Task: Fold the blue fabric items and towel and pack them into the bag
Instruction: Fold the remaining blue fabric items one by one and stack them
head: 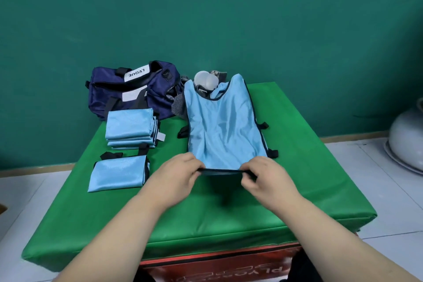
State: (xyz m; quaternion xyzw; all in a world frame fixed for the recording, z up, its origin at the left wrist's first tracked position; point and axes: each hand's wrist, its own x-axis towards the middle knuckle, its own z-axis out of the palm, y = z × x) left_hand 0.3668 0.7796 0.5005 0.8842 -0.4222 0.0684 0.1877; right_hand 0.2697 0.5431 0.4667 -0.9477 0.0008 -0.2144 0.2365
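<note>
**Figure: head view.** We saw the left hand [176,174] and the right hand [263,178] each pinching the dark lower hem of an unfolded light-blue vest [224,126]. The vest was spread on the green surface [206,213] with its neck toward the far edge. The fingertips of both hands were curled around the hem and largely hidden from us. The vest's upper part overlapped a grey fabric [178,105] and some pale round objects [204,80], which we could not identify. To the left stood a stack of folded blue items [130,130]. One more folded blue item [117,175] lay separately just in front of the stack. Behind the stack sat the navy bag [132,91], its white label reading upside down, and we could not make out its interior. Beneath the surface, a red box [217,268] was cut off by the lower edge, so its lettering was only partly legible. A white vessel [407,135] on the floor was cut off by the right edge.
</note>
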